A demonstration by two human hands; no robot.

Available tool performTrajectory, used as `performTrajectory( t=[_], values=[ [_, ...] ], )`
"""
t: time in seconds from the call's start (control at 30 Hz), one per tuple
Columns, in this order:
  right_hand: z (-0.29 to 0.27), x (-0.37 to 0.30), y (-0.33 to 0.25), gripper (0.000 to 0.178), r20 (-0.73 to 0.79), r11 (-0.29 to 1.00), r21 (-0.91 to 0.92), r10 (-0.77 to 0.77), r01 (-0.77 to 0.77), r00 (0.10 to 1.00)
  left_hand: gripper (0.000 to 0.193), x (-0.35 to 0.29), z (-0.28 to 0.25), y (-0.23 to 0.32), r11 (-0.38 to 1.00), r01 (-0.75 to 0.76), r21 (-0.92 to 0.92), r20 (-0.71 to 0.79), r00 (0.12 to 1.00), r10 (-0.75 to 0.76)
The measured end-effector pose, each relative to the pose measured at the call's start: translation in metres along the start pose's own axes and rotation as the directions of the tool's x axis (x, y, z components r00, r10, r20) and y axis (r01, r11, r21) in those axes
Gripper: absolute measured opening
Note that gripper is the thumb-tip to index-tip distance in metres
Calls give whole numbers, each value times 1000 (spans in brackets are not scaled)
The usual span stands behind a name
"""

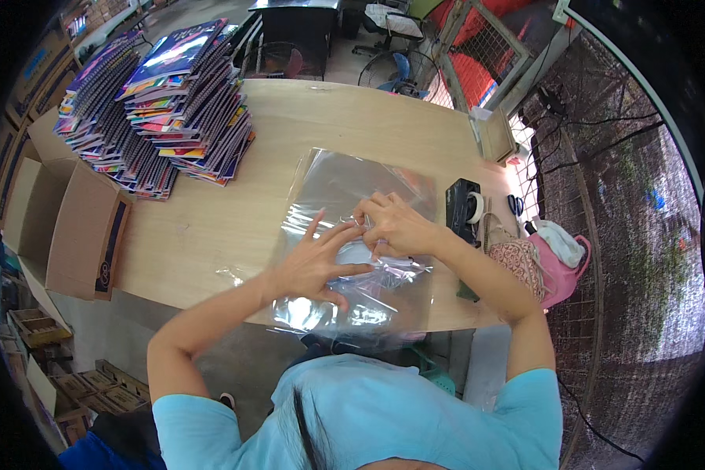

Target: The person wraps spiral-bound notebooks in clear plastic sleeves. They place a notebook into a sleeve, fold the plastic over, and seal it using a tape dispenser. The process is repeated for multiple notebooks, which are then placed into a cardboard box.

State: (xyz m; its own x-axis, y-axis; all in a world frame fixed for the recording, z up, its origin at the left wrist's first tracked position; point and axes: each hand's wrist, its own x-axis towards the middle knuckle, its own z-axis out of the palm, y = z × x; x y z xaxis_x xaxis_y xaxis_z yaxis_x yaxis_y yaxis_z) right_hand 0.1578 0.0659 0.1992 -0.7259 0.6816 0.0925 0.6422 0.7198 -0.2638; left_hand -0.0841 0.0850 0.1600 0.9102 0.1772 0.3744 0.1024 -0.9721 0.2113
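Note:
A pile of clear, shiny plastic bags [352, 176] lies on the wooden table in front of me, its near end hanging over the table's front edge. My left hand [315, 262] rests flat on the pile with its fingers spread. Just to its right, my right hand [392, 225] is closed, its curled fingers pinching the plastic near the middle of the pile. The film is creased and bunched beneath and below the right hand. Exactly what sits between those fingertips is partly hidden.
Two tall stacks of spiral notebooks [192, 102] stand at the table's far left, beside an open cardboard box [86, 227]. To the right are a black tape dispenser [462, 207], scissors [515, 205] and a pink bag [560, 270]. Beyond the table stands a fan [399, 74].

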Motion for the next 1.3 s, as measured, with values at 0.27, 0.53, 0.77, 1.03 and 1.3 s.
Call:
performTrajectory(
  t=[0.27, 0.53, 0.77, 1.03, 1.3],
  values=[
    [5, 8, 16, 16, 158, 991, 126, 26, -46, 987, 21, 60, 34, 57, 959, -129, 253, -26, 990, 140],
    [-21, -7, 5, 18, 36, 980, 177, 87, -92, 996, 34, -3, -71, 38, 854, -89, -512, -212, 977, -26],
    [-39, -38, -12, 19, -188, 992, 98, 95, -78, 978, 82, 4, -11, -8, 998, -63, 1, 292, 954, 60],
    [20, -10, 6, 28, -215, 980, 198, 47, -4, 975, 87, 16, -4, -11, 1000, 3, 13, 419, 908, -9],
    [44, -19, 16, 126, -167, 784, 566, 412, -255, 896, 78, 1, -2, -12, 1000, 9, -5, 227, 974, -8]
  ],
)
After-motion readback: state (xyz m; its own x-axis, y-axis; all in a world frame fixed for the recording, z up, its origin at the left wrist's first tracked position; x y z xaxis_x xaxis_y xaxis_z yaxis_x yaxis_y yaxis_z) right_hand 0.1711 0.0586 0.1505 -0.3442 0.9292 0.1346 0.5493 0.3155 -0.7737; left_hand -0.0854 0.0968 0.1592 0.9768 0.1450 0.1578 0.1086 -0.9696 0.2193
